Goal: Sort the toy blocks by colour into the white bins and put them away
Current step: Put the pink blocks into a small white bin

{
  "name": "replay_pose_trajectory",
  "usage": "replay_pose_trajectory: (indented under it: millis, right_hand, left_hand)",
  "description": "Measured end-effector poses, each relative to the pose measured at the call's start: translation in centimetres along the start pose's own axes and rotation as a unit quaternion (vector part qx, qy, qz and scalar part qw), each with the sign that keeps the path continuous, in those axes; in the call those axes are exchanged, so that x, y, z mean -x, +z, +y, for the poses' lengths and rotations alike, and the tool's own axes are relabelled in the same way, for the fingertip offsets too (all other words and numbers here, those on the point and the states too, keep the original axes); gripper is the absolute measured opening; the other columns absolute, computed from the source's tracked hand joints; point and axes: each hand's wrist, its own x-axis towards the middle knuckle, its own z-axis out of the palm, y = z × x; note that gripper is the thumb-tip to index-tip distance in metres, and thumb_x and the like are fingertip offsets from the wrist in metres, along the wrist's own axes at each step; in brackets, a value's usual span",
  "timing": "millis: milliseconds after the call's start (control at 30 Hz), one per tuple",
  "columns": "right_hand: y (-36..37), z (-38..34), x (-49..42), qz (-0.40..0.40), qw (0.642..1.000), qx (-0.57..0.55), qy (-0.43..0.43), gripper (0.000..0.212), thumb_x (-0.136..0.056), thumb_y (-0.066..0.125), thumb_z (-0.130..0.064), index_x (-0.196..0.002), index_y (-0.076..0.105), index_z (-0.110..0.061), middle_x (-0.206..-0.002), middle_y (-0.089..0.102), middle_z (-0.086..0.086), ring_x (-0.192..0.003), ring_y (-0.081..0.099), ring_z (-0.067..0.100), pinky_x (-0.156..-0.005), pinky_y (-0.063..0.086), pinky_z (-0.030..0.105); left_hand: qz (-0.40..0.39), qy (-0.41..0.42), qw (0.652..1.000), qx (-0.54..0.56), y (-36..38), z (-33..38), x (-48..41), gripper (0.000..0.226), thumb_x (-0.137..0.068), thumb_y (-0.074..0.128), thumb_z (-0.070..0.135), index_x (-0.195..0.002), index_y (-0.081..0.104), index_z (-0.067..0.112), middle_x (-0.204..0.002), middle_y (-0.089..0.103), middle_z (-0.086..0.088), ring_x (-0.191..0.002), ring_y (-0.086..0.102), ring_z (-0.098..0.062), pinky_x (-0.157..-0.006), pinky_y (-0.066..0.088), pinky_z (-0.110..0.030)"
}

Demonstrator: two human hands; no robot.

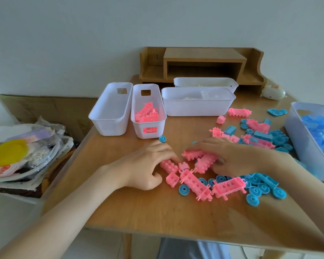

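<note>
1. Toy blocks (193, 176) in pink and blue lie loose on the right half of the wooden table (138, 212). The pink pieces are mostly in the middle, and the blue wheels (254, 191) crowd the near-right side of the heap.
2. The left hand (148, 167) rests on the table with its fingers curled down onto a long pink brick (167, 165). Its grip is narrow and closed on that brick, which lies at the left edge of the heap.
3. The right hand (232, 157) reaches in from the right with its fingers draped over two pink axle blocks (200, 158) and its thumb against them. Its grip holds them low over the table.
4. A narrow white bin (162, 126) behind the left hand holds pink blocks. A single blue wheel (162, 139) lies just in front of it.
5. A second narrow bin (108, 126) stands touching its left side.
6. Two long white bins (195, 109) sit one behind the other at the back. Their contents are too pale to make out.
7. A larger bin (303, 146) at the right edge is full of blue blocks (318, 128).
8. A wooden desk shelf (202, 62) stands against the wall.
9. Plastic bags and a yellow lid (9, 151) lie off the table to the left.
</note>
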Motion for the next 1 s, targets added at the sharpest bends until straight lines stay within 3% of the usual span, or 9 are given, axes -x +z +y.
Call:
replay_pose_trajectory:
  millis: [133,300,400,600,700,833,1000]
  right_hand:
    - [0.4,0.3,-0.7,0.053,0.998,0.026,0.022,0.052,-0.092,0.051,-0.036,-0.138,0.027,-0.041,-0.135,0.038,-0.014,-0.113,0.030,0.002,-0.099,0.025,0.025]
    - [0.5,0.3,-0.8,0.107,0.993,0.033,0.036,0.054,-0.089,0.054,-0.030,-0.137,0.029,-0.036,-0.130,0.034,-0.012,-0.107,0.028,0.002,-0.095,0.027,0.023]
    - [0.5,0.2,-1.0,0.136,0.990,0.011,0.043,0.060,-0.086,0.057,-0.031,-0.137,0.027,-0.035,-0.126,0.030,-0.013,-0.107,0.034,0.005,-0.087,0.034,0.020]
    - [0.1,-0.6,-1.2,0.207,0.977,-0.047,0.031,0.074,-0.081,0.068,-0.026,-0.140,0.023,-0.027,-0.129,0.029,-0.010,-0.104,0.038,0.001,-0.079,0.039,0.013]
    - [-0.1,-1.6,-1.3,0.185,0.977,-0.105,0.014,0.065,-0.079,0.069,-0.027,-0.134,0.033,-0.029,-0.114,0.036,-0.016,-0.090,0.047,0.001,-0.069,0.041,0.005]
    - [0.1,-3.2,-1.8,0.114,0.980,-0.166,0.002,0.041,-0.081,0.068,-0.033,-0.115,0.044,-0.034,-0.096,0.049,-0.015,-0.079,0.051,0.001,-0.062,0.040,0.010]
    - [0.1,-3.5,-2.8,0.075,0.975,-0.208,0.027,0.049,-0.083,0.067,-0.030,-0.124,0.041,-0.031,-0.092,0.053,-0.017,-0.074,0.054,0.002,-0.059,0.041,0.010]
  left_hand:
    - [-0.063,-0.009,0.998,-0.008,-0.4,-0.1,0.3,0.057,-0.083,0.061,0.020,-0.135,0.041,0.036,-0.134,0.031,0.019,-0.126,0.022,0.004,-0.093,0.021,-0.004]
    - [-0.046,-0.006,0.998,-0.040,-0.1,0.0,0.2,0.058,-0.081,0.061,0.057,-0.132,0.043,0.039,-0.127,0.034,0.024,-0.118,0.026,0.009,-0.090,0.027,-0.005]
    - [0.013,-0.003,0.999,-0.032,0.2,-0.1,-0.4,0.050,-0.081,0.063,0.054,-0.124,0.053,0.031,-0.116,0.045,0.021,-0.109,0.036,0.006,-0.087,0.032,-0.007]
    - [0.061,-0.055,0.995,-0.052,0.0,-0.5,-0.5,0.041,-0.083,0.062,0.049,-0.115,0.048,0.026,-0.107,0.045,0.017,-0.095,0.038,0.004,-0.072,0.036,-0.006]
    - [0.068,-0.066,0.994,-0.062,0.1,-0.5,-0.6,0.035,-0.088,0.056,0.044,-0.116,0.050,0.025,-0.108,0.046,0.016,-0.093,0.042,0.003,-0.072,0.037,-0.012]
    - [0.088,-0.059,0.992,-0.074,0.6,-0.9,-0.8,0.028,-0.093,0.049,0.036,-0.115,0.055,0.020,-0.105,0.049,0.007,-0.092,0.040,-0.001,-0.080,0.042,-0.022]
    - [0.134,-0.050,0.985,-0.098,1.1,-1.6,-1.0,0.024,-0.093,0.049,0.030,-0.107,0.055,0.012,-0.102,0.047,0.003,-0.095,0.039,-0.006,-0.078,0.035,-0.019]
